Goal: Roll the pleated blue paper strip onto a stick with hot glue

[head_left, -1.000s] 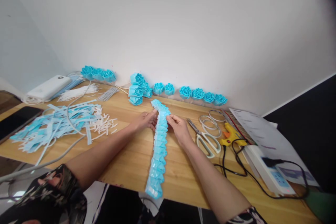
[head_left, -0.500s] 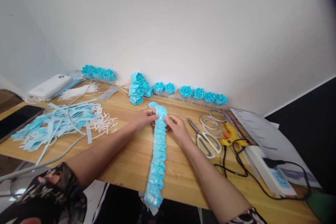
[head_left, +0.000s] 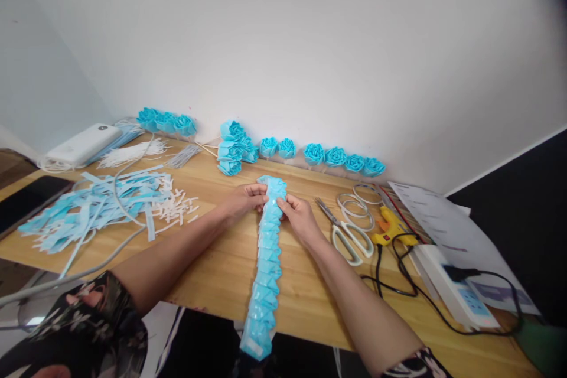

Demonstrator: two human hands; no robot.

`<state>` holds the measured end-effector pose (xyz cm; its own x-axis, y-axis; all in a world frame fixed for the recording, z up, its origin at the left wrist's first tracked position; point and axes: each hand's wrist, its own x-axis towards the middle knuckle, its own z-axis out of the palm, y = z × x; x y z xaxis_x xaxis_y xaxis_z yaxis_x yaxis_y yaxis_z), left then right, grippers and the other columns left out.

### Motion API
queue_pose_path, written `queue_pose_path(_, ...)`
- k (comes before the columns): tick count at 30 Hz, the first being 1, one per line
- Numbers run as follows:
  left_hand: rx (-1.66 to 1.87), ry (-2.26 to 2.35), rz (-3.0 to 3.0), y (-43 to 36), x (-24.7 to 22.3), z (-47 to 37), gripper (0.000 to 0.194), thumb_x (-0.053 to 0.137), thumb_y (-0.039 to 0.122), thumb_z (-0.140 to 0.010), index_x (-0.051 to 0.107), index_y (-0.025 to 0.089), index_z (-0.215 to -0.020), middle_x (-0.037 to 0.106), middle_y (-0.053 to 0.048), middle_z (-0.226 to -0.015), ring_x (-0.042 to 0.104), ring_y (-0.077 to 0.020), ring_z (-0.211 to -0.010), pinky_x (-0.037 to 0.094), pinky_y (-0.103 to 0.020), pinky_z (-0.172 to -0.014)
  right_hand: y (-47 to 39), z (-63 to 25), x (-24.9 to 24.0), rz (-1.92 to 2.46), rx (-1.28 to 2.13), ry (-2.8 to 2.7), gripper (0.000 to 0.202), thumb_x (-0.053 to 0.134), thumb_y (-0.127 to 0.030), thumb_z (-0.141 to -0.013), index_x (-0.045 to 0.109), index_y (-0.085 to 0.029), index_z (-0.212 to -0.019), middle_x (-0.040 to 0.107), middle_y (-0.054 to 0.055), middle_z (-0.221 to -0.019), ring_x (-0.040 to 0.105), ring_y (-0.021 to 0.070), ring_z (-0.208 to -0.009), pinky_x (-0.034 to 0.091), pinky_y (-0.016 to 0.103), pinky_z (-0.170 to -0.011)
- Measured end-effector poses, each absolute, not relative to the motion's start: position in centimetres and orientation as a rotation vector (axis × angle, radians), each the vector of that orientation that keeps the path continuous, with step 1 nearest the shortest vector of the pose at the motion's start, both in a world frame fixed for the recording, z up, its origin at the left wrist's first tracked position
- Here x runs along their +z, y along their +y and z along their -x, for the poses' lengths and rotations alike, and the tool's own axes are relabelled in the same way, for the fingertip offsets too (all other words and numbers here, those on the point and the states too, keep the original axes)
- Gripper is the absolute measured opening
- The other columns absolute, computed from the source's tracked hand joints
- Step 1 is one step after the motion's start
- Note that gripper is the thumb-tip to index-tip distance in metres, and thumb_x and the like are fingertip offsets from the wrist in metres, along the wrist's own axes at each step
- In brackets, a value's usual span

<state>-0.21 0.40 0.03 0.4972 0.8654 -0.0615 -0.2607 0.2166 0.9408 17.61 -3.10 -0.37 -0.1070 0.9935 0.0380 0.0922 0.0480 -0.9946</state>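
Observation:
A long strip of pleated light-blue material (head_left: 267,260) runs toward me, its near end hanging past the table edge. My left hand (head_left: 248,199) pinches its left edge near the far end. On the opposite edge, at about the same height, my right hand (head_left: 296,212) grips it between thumb and fingers. The strip's folds overlap in a row of points along the right side. Finished blue flowers (head_left: 230,147) on thin sticks lie just beyond the far end. Scissors (head_left: 345,233) with white handles rest to the right of my right hand.
Blue and white offcuts (head_left: 97,207) cover the left, crossed by a cable (head_left: 117,189), near a phone (head_left: 31,204) and white power bank (head_left: 82,144). At right are tape rolls (head_left: 357,209), a yellow glue gun (head_left: 392,227), a power strip (head_left: 456,289) and printed paper (head_left: 447,230).
The far end of the strip has shifted slightly right and its near end slightly left and down. Both hands keep their hold in nearly the same place.

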Motion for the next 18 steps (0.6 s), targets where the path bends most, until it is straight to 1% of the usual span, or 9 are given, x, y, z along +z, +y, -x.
queue_pose_path(5, 0.901, 0.713, -1.111, 0.62, 0.02, 0.42, 0.041, 0.085, 0.035, -0.061, 0.069, 0.011, -0.091, 0.064, -0.002, -0.071, 0.052, -0.0076, -0.057, 0.041, -0.021, -0.058, -3.25, -17.49, 0.24, 1.157, 1.295, -1.286, 0.043, 0.064, -0.059, -0.076, 0.058, -0.019, -0.064, 0.056, -0.001, -0.059, 0.048, 0.0135, -0.055, 0.041, 0.026, -0.055)
queue_pose_path(8, 0.874, 0.710, -1.157, 0.62, -0.11, 0.38, 0.040, 0.083, 0.035, -0.064, 0.069, 0.011, -0.093, 0.065, -0.003, -0.073, 0.053, -0.0078, -0.058, 0.042, -0.021, -0.060, -3.24, -17.40, 0.39, 1.144, 1.309, -1.217, 0.038, 0.068, -0.057, -0.073, 0.061, -0.019, -0.074, 0.058, -0.001, -0.063, 0.049, 0.0135, -0.055, 0.041, 0.026, -0.054)
queue_pose_path(10, 0.854, 0.714, -1.157, 0.53, -0.10, 0.28, 0.042, 0.081, 0.037, -0.066, 0.069, 0.011, -0.096, 0.065, -0.003, -0.072, 0.054, -0.0083, -0.058, 0.043, -0.021, -0.060, -3.19, -17.40, 0.29, 1.143, 1.306, -1.178, 0.036, 0.071, -0.054, -0.071, 0.063, -0.020, -0.082, 0.059, -0.002, -0.064, 0.050, 0.0139, -0.055, 0.041, 0.026, -0.053)
queue_pose_path(11, 0.846, 0.713, -1.140, 0.47, -0.05, 0.24, 0.043, 0.081, 0.038, -0.066, 0.069, 0.011, -0.098, 0.064, -0.003, -0.071, 0.054, -0.0091, -0.058, 0.044, -0.022, -0.060, -3.17, -17.42, 0.20, 1.143, 1.304, -1.168, 0.036, 0.072, -0.052, -0.070, 0.063, -0.020, -0.083, 0.059, -0.002, -0.063, 0.050, 0.0140, -0.055, 0.041, 0.026, -0.053)
queue_pose_path(15, 0.859, 0.733, -1.075, 0.32, 0.19, 0.17, 0.045, 0.078, 0.046, -0.067, 0.069, 0.010, -0.093, 0.064, -0.004, -0.070, 0.057, -0.0116, -0.061, 0.045, -0.023, -0.059, -3.17, -17.55, -0.07, 1.143, 1.256, -1.218, 0.031, 0.070, -0.049, -0.073, 0.062, -0.019, -0.073, 0.056, -0.003, -0.060, 0.047, 0.0127, -0.053, 0.039, 0.025, -0.052)
queue_pose_path(18, 0.892, 0.812, -1.154, 0.46, 0.11, 0.29, 0.049, 0.080, 0.046, -0.066, 0.069, 0.009, -0.095, 0.065, -0.004, -0.069, 0.056, -0.0102, -0.058, 0.044, -0.023, -0.060, -3.26, -17.52, -0.02, 1.142, 1.209, -1.278, 0.030, 0.069, -0.048, -0.075, 0.061, -0.019, -0.072, 0.054, -0.003, -0.060, 0.046, 0.0126, -0.055, 0.038, 0.025, -0.053)
